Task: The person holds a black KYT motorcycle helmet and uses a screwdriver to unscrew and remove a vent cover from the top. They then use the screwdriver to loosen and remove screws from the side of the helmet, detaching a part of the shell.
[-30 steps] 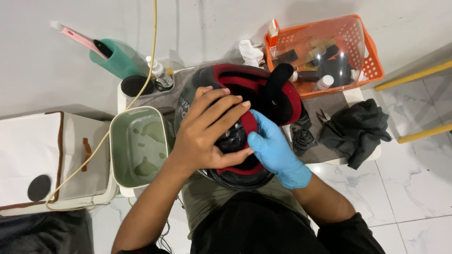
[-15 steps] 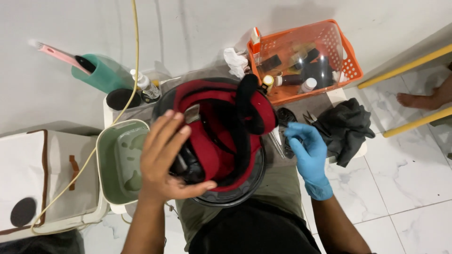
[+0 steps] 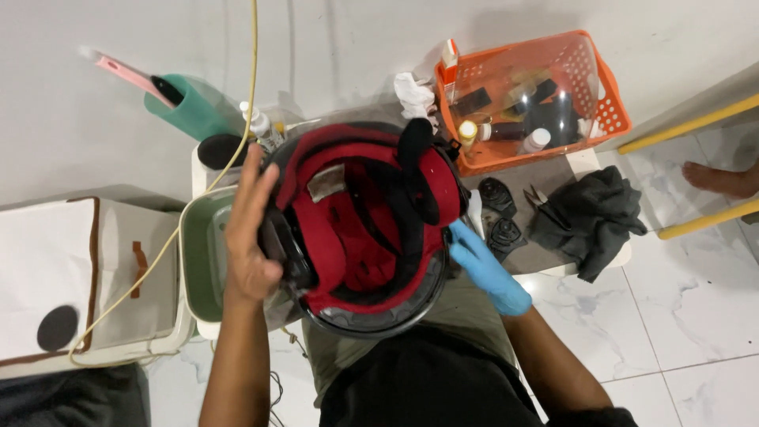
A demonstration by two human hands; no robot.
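On lap, upturned black motorcycle helmet with red padded lining point(image 3: 360, 229) braced between bare left hand point(image 3: 251, 229), fingers spread wide on rim, and blue-gloved right hand point(image 3: 482, 265) cupping opposite side, exposing interior.

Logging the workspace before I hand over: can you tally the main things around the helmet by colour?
Red and black: 1, the upturned helmet with red padded lining
Orange: 1, the plastic mesh basket
Green: 2, the rectangular tub and the teal cup
Dark grey: 1, the crumpled cloth
Blue: 1, the glove on the right hand
Total: 6
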